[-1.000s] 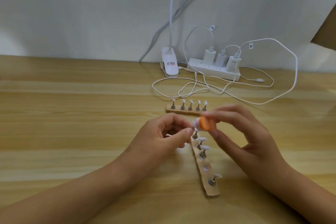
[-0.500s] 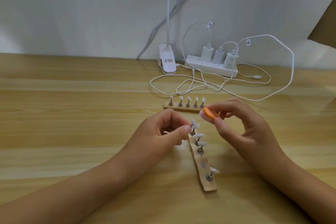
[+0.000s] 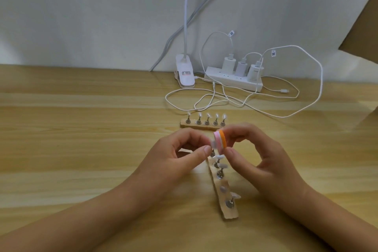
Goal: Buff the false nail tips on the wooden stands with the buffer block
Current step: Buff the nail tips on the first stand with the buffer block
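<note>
The right hand point(image 3: 259, 161) pinches the buffer block point(image 3: 221, 139) against the nail tip point(image 3: 214, 145) at the twelve o'clock end of the near stand point(image 3: 230, 214). The left hand point(image 3: 182, 157) pinches that tip steady. Short, light strokes would serve best.

Open tabletop point(image 3: 71, 139) at left, looped cables point(image 3: 321, 75) and power strip point(image 3: 229, 81) crowding just behind far stand point(image 3: 201, 127)

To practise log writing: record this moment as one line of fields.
phase: buffing | left hand: pinches tip on near stand | right hand: pinches buffer against it | far stand: untouched
</note>
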Demonstrator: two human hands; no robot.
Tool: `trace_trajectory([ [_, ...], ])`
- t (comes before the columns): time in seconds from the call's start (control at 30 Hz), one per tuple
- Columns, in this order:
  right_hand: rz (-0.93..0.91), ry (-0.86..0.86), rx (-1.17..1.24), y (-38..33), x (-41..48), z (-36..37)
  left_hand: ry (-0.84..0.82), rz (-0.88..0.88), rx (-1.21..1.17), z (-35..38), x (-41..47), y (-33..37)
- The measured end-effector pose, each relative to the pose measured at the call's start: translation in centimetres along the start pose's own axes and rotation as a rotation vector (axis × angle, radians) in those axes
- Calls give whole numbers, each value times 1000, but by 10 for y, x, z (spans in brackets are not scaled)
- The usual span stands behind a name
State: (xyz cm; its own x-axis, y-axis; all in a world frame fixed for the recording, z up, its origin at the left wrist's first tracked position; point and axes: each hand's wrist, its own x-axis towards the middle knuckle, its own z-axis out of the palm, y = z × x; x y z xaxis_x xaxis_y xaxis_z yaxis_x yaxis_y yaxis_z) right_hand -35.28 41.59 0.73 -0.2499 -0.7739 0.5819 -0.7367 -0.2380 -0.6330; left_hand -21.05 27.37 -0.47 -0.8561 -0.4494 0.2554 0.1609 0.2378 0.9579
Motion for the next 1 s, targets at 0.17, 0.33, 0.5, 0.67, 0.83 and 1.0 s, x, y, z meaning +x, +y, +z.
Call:
trace_trajectory([
  [0.17,-26,-31,-26,0,0,0,18,11,-35,1,0,0],
  [0.33,-68,-7,-68,-2,0,-2,59,26,-80,-1,3,-1],
  [0.5,-29,60,-38,-3,3,-5,35,11,-107,0,2,0],
  [0.67,-22,50,-17,-5,3,-4,38,-17,-130,-1,2,3],
  [0.83,-28,41,-25,-5,1,-2,-1,-2,-87,-1,0,4],
  [1.0,72,9,-53,-2,-1,-1,16,3,-71,-2,1,1],
])
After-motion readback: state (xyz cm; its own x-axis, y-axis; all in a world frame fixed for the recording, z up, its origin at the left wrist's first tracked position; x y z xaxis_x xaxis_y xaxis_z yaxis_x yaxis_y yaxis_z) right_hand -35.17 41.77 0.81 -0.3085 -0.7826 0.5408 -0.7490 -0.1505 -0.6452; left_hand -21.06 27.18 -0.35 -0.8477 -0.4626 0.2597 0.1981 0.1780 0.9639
